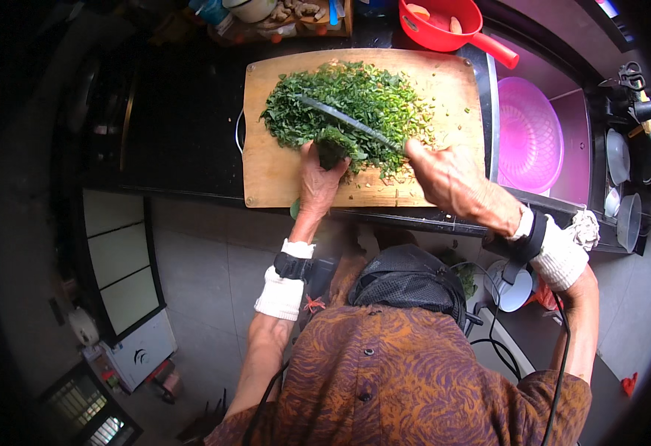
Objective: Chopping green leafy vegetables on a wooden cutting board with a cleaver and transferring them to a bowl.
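Note:
On a wooden cutting board (269, 178) lies a wide heap of chopped leafy greens (353, 89), dark leaf on the left and paler cut stems on the right. My right hand (451, 175) grips a kitchen knife (347, 120) at the heap's lower right. Its blade slants up and left across the greens, with the handle hidden in my fist. Below the blade, my left hand (321, 181) holds a bunch of uncut greens (333, 146) between thumb and fingers near the board's front edge. Whether blade and bunch touch, I cannot tell.
Behind the board sits a red plastic strainer (442, 25) with orange pieces inside. A sink (573, 145) to the right holds a pink plastic basket (529, 134). Ginger (297, 10) lies in a rack at the back. A crumpled cloth (583, 228) rests by the sink's front edge.

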A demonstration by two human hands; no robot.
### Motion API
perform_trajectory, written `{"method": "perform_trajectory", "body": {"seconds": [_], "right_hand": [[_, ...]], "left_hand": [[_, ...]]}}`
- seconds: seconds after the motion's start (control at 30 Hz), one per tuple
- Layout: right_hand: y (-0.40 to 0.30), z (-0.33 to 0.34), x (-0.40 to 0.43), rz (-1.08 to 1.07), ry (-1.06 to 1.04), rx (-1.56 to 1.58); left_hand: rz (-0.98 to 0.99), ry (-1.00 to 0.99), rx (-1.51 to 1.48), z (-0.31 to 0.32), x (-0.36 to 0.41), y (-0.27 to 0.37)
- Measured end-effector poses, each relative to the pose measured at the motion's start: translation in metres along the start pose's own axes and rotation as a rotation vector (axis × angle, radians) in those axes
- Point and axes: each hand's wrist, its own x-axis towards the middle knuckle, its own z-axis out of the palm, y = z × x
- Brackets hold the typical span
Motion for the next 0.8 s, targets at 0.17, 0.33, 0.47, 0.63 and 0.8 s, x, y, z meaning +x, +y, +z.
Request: {"method": "perform_trajectory", "body": {"seconds": [0.17, 0.33, 0.47, 0.63, 0.8], "right_hand": [[-0.011, 0.018, 0.007, -0.071, -0.071, -0.016], [-0.011, 0.017, 0.018, -0.093, -0.061, -0.055], [-0.010, 0.015, 0.020, -0.091, -0.171, -0.094], [-0.005, 0.033, 0.051, -0.153, -0.099, -0.116], [-0.001, 0.044, 0.075, -0.155, -0.120, -0.014]], "left_hand": [[0.206, 0.008, 0.169, -0.007, 0.010, -0.007], [0.167, 0.177, 0.293, 0.003, -0.004, 0.018], [0.246, 0.186, 0.306, 0.004, -0.002, 0.018], [0.188, 0.039, 0.316, -0.001, 0.000, 0.013], [0.153, 0.018, 0.256, -0.003, 0.001, 0.008]]}}
